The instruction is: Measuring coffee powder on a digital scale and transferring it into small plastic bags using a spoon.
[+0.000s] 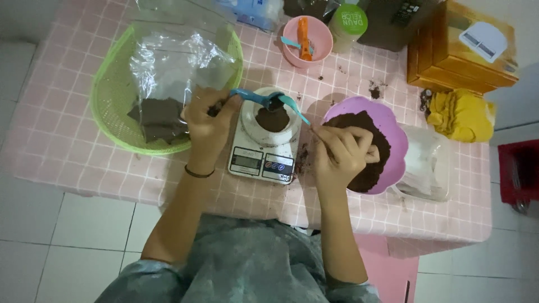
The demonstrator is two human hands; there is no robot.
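Note:
My left hand (pixel 206 124) grips a blue spoon (pixel 255 98) whose bowl hangs over a white kitchen scale (pixel 264 160). A round pile of dark brown powder (pixel 273 119) lies on the scale's plate. My right hand (pixel 341 151) holds a second, teal spoon (pixel 293 108) that touches the tip of the blue one above the pile. Just right of that hand stands a purple flower-shaped bowl (pixel 393 126) filled with the same brown powder (pixel 368 126).
A green mesh basket (pixel 109 98) with clear plastic bags and brown packets sits at left. At the back stand a pink bowl (pixel 320 33) with spoons and a green-lidded jar (pixel 348 21). Wooden boxes (pixel 449 56), a yellow cloth (pixel 461 115) and a clear container (pixel 429 168) are at right.

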